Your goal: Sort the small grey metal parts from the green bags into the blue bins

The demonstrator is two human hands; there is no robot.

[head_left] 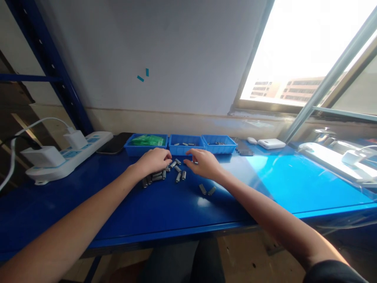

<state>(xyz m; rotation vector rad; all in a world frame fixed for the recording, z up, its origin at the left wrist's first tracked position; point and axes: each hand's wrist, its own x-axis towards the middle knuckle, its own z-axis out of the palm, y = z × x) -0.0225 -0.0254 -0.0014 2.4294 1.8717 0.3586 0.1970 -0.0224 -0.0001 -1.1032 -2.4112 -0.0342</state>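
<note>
Small grey metal cylinders lie loosely on the blue tabletop, several of them bunched below my left hand. My left hand is over the left part of this pile with its fingers curled down and together; whatever they hold, if anything, is hidden. On the right of the pile, my right hand has its thumb and fingers apart, and nothing shows between them. Two more cylinders rest apart from the pile, nearer the front edge and below my right wrist.
Along the wall stand three blue bins: one with green plastic bags, a middle bin and a right bin with small metal parts. A white power strip and dark phone-like slab are left. White boxes stand right.
</note>
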